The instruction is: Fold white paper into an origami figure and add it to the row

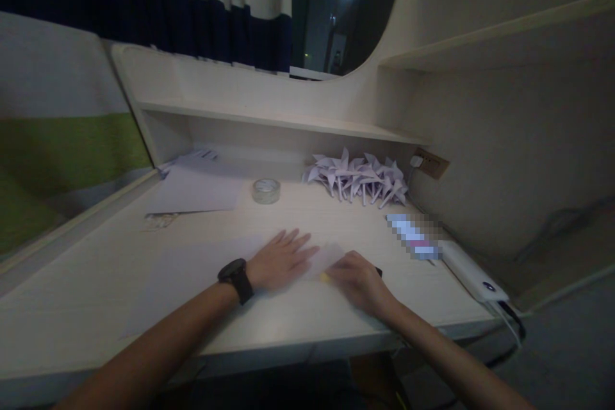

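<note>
A white sheet of paper point(187, 275) lies on the desk under my left hand point(281, 261). That hand is flat, fingers stretched out and somewhat spread, pressing on the paper. Just right of it, my right hand point(358, 282) is closed around a slim tool with a yellow end point(325, 277) and a dark end point(379, 271). The tool's yellow end is low over the paper's right part. Motion blur and my fingers hide most of the tool, so its exact kind does not show.
Paper pinwheels point(360, 176) lie piled at the back right. A clear tape roll point(266, 191) rests mid-desk, with a paper stack point(196, 189) at back left. A phone point(413, 237) and a white power strip point(473, 269) line the right side. A shelf point(278, 118) overhangs the back.
</note>
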`<action>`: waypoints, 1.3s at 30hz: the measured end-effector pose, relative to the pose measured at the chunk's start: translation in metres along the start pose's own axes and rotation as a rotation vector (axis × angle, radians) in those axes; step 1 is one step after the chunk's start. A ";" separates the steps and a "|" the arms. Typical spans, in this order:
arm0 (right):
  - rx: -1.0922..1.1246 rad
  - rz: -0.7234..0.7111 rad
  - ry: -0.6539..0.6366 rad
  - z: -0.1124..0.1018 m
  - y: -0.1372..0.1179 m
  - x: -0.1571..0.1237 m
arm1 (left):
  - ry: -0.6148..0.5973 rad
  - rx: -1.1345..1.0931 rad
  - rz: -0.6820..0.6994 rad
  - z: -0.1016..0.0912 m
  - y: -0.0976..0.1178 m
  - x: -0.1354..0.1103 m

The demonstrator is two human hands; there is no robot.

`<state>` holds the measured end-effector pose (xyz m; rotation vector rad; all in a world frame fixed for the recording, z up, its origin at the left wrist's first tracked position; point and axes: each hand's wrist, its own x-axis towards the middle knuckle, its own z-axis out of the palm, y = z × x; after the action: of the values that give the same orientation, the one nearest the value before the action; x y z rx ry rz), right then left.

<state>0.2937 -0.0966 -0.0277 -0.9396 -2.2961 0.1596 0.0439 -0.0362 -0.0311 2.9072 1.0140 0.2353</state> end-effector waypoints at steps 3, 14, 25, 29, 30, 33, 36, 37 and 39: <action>-0.001 0.018 -0.015 0.002 -0.001 0.003 | -0.006 0.009 0.007 0.000 0.000 0.000; 0.089 -0.035 0.013 0.014 -0.010 0.013 | -0.021 0.019 0.013 0.000 -0.002 0.003; 0.163 -0.088 -0.048 -0.003 -0.023 0.003 | 0.025 -0.066 -0.018 -0.004 0.001 0.000; 0.138 -0.048 -0.079 -0.020 -0.017 -0.008 | 0.145 -0.066 -0.029 -0.009 0.004 -0.002; 0.134 -0.029 -0.093 -0.025 -0.015 -0.012 | 0.170 -0.066 -0.016 -0.010 0.007 -0.002; 0.138 0.025 -0.124 -0.042 -0.006 -0.023 | 0.197 -0.071 0.028 -0.015 0.017 -0.003; 0.131 0.108 -0.162 -0.057 0.008 -0.032 | 0.189 -0.054 0.028 -0.018 0.027 -0.001; 0.128 0.150 -0.168 -0.061 0.014 -0.035 | 0.175 -0.043 0.023 -0.019 0.029 0.000; 0.117 0.239 -0.155 -0.065 0.027 -0.039 | 0.145 -0.009 0.013 -0.019 0.034 0.001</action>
<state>0.3704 -0.1110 -0.0058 -1.1740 -2.2777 0.4790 0.0621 -0.0618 -0.0084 2.9260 1.0095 0.4562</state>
